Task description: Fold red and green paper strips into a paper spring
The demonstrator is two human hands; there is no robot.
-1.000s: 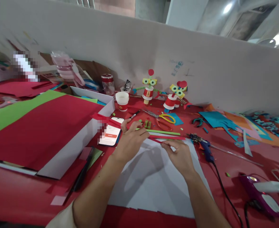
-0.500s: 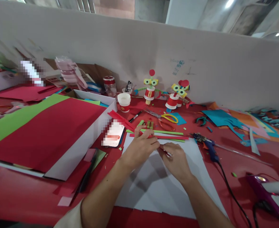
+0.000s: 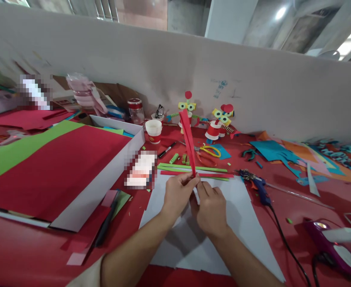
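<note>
A red paper strip (image 3: 188,139) stands nearly upright, its lower end pinched between my left hand (image 3: 177,195) and my right hand (image 3: 211,205). The fingertips of both hands meet there, over a white sheet (image 3: 238,227) on the red table. The pinched end is mostly hidden by the fingers. Just beyond the hands, green paper strips (image 3: 205,169) and another red strip (image 3: 217,175) lie flat across the far edge of the sheet. Two small folded green paper springs, one of them the spring (image 3: 174,158), rest behind those strips.
Scissors with yellow handles (image 3: 210,150) and a marker (image 3: 167,150) lie behind the strips. Two paper-cup robot figures, including the right one (image 3: 213,129), stand by the wall. A glue gun (image 3: 262,191) with its cord lies right, a box (image 3: 97,179) left, beside a phone (image 3: 141,169).
The red strip has swung from leaning left to nearly upright. My left hand has lowered and turned, and both hands now pinch the strip's lower end together.
</note>
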